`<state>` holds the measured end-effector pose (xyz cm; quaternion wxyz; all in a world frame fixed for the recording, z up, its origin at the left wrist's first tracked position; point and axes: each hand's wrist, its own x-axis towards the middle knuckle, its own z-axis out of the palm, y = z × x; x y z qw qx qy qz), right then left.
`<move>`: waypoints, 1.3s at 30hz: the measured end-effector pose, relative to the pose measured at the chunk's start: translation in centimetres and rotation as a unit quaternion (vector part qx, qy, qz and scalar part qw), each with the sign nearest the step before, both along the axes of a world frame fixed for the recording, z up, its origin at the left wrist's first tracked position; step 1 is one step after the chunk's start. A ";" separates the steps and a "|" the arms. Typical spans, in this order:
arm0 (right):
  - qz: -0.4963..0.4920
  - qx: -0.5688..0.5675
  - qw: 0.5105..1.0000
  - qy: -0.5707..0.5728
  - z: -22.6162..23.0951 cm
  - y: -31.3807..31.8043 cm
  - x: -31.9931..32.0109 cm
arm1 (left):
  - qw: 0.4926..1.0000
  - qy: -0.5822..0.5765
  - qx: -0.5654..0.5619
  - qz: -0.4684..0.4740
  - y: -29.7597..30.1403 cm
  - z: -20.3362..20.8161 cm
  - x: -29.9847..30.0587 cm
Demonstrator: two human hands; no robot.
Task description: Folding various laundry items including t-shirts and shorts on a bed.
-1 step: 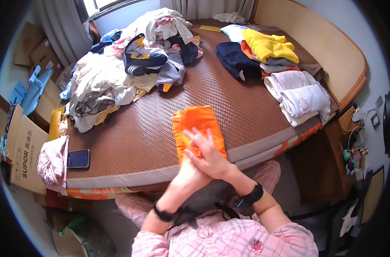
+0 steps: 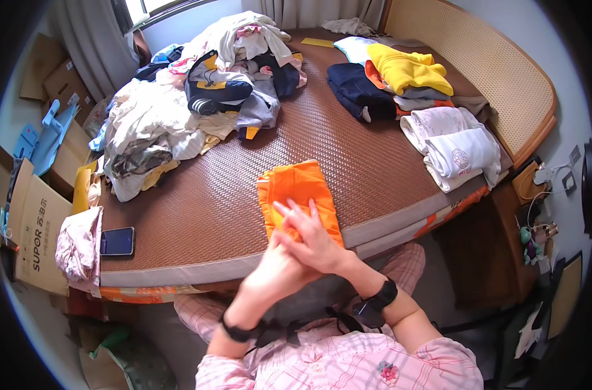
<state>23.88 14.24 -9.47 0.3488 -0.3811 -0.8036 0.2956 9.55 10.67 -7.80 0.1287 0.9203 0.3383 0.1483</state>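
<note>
A folded orange garment (image 2: 299, 185) lies near the front edge of the bed, before me. Spread over its near half is my right hand (image 2: 314, 244), fingers stretched out and apart. My left hand (image 2: 280, 268) is at the garment's near edge, partly under the right hand. Most of the left fingers are hidden, so their grip does not show. Each of my wrists wears a black band.
A large heap of loose clothes (image 2: 153, 120) covers the bed's far left. At the right are folded stacks, including a yellow garment (image 2: 410, 68), dark blue clothing (image 2: 358, 91) and white garments (image 2: 458, 153). A phone (image 2: 118, 241) lies beside pink floral cloth (image 2: 78, 244).
The orange garment has shifted slightly to the left. Both hands have shifted a little with it, the right still spread over the cloth.
</note>
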 end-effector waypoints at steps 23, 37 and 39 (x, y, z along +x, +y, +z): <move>-0.068 -0.261 0.841 0.468 0.0 -0.7 2.8 | 0.806 -0.540 -0.224 0.095 3.9 1.2 2.1; -0.122 -0.117 0.842 0.512 13.6 10.7 23.2 | 0.863 -0.473 -0.062 0.165 8.2 -3.6 4.4; -0.165 -0.038 0.829 0.533 14.8 13.7 26.9 | 0.857 -0.475 -0.053 0.191 8.4 -4.4 3.6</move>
